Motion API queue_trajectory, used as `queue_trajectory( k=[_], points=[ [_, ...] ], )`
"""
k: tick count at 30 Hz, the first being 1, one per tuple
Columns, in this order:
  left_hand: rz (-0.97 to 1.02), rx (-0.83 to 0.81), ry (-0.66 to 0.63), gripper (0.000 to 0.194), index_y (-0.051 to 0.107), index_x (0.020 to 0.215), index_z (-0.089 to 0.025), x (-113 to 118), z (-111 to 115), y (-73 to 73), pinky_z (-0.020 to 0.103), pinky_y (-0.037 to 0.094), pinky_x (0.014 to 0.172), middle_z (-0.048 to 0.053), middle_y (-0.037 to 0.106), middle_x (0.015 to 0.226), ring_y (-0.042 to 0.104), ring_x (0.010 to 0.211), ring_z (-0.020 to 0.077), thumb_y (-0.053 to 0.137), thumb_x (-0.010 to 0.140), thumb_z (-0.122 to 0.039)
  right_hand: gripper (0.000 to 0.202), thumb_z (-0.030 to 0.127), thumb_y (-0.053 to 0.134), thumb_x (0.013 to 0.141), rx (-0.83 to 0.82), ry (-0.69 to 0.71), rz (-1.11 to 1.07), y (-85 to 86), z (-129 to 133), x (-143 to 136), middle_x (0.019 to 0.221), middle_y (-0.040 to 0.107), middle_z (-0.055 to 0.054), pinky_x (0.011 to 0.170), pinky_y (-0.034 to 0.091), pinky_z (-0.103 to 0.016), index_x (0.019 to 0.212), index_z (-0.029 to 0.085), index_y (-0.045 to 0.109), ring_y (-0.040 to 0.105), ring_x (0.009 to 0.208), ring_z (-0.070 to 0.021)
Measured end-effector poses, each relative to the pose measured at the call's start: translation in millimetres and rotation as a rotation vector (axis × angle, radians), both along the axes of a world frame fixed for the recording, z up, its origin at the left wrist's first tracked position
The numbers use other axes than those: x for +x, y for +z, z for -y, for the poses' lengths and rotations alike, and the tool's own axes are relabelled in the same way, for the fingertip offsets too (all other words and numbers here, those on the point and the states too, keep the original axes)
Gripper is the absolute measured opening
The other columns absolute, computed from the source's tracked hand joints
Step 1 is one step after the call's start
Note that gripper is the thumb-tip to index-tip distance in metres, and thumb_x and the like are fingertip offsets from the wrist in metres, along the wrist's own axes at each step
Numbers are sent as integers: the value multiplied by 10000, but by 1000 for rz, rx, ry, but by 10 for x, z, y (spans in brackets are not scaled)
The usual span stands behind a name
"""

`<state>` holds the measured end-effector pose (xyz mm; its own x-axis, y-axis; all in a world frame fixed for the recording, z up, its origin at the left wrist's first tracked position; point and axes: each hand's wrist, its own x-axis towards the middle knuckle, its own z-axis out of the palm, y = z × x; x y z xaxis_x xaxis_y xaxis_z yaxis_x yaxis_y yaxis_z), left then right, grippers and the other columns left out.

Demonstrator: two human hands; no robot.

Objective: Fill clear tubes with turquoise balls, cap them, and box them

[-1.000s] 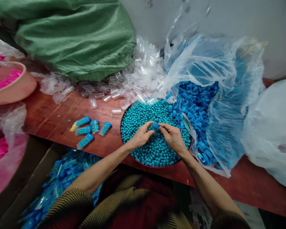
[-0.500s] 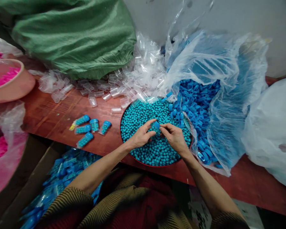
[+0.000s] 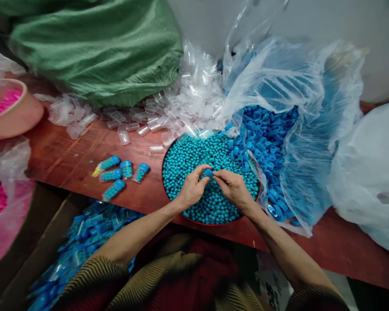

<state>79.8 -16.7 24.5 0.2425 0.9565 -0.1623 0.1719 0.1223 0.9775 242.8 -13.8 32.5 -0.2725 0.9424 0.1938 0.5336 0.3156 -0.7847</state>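
Brought the right hand [image 3: 232,185] closer to the left hand [image 3: 193,186] since the earlier frame, shifting the small blue cap [image 3: 208,173] slightly leftward. Holds the cap above the teal balls [image 3: 186,166], near the middle of the round basin [image 3: 210,224]. With the left grip, clamps it between curved finger and thumb; with the right grip, pinches at its right edge. Cannot make out the cap's underside. Leaves free room over the balls toward both side rims and between the forearms. At the near rim, comes right up to the front edge of the red surface [image 3: 61,151]. On the left, shows bare wood between the basin and five filled vials [image 3: 126,169], lying or standing close together, one beside a yellow piece [image 3: 96,172]. At the back, crowds against clear tubes [image 3: 188,112], partly overlapping the rim; on the right, against blue caps [image 3: 266,129] spilling from a plastic bag [image 3: 306,160]. Farther out, includes a green sack [image 3: 97,52] behind, a pink basin [image 3: 27,114] at far left, and many more vials [image 3: 87,237] below the front edge.
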Motion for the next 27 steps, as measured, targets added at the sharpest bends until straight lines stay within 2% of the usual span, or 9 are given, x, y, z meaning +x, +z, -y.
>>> queue_trajectory(
  k=[2, 6, 11, 13, 15, 18, 22, 24, 27],
  points=[
    [30, -32, -28, 341, 493, 1149, -204, -27, -22, 7, 171, 383, 449, -17, 521, 769, 432, 496, 49, 472, 813, -255, 199, 299, 560, 815, -82, 49, -73, 34, -17, 44, 840, 701, -42, 735, 512, -305, 938, 209, 688, 643, 769, -170],
    [139, -133, -250, 387, 408, 1188, -215, -152, -91, 42, 165, 357, 388, -32, 505, 742, 492, 453, 61, 480, 817, -300, 315, 345, 660, 739, -429, 180, -333, 128, -65, 198, 1001, 690, -41, 702, 546, -319, 1030, 222, 665, 654, 838, -182],
    [105, -68, -339, 381, 398, 1214, -226, -185, -42, 80, 192, 411, 449, -16, 531, 813, 468, 467, 48, 467, 845, -289, 512, 356, 699, 688, -580, -9, -568, 80, -83, 197, 871, 697, -39, 530, 553, -310, 1157, 184, 582, 645, 590, -155],
    [65, -37, -309, 477, 341, 1310, -238, -150, 1, 90, 214, 430, 478, -1, 553, 835, 475, 493, 65, 455, 849, -274, 412, 372, 648, 735, -487, -56, -471, 54, -54, 135, 860, 701, -45, 557, 560, -327, 1099, 183, 613, 653, 624, -171],
    [9, 25, -238, 558, 289, 1378, -245, -110, 34, 99, 249, 473, 568, 25, 585, 894, 530, 599, 103, 453, 845, -255, 308, 358, 554, 813, -302, -58, -281, 54, 8, 58, 930, 702, -62, 700, 563, -362, 1067, 202, 634, 668, 779, -198],
    [-47, 126, -160, 542, 352, 1362, -212, -64, 58, 118, 308, 487, 782, 61, 605, 1026, 572, 847, 164, 452, 830, -221, 424, 370, 523, 839, -71, 11, 23, 69, 141, -68, 1136, 639, -113, 840, 525, -390, 1226, 196, 539, 618, 1017, -245],
    [16, 160, -110, 441, 448, 1249, -178, -29, 76, 166, 313, 450, 880, 61, 575, 1129, 551, 924, 160, 461, 809, -189, 787, 463, 633, 734, 79, -23, 297, 24, 278, -230, 1156, 565, -223, 659, 550, -408, 1352, 76, 336, 622, 950, -321],
    [54, 147, -75, 371, 479, 1171, -175, -15, 88, 191, 285, 447, 858, 50, 573, 1099, 545, 904, 145, 478, 799, -180, 756, 454, 611, 746, 146, -77, 365, -16, 296, -286, 1087, 575, -216, 575, 532, -377, 1332, 71, 326, 636, 847, -302],
    [102, 63, -28, 277, 490, 1078, -169, 1, 107, 200, 227, 441, 720, 10, 576, 883, 531, 762, 110, 489, 801, -185, 688, 467, 585, 744, 252, -91, 398, -72, 272, -327, 986, 584, -176, 508, 501, -343, 1261, 72, 362, 627, 745, -270]
  ],
)
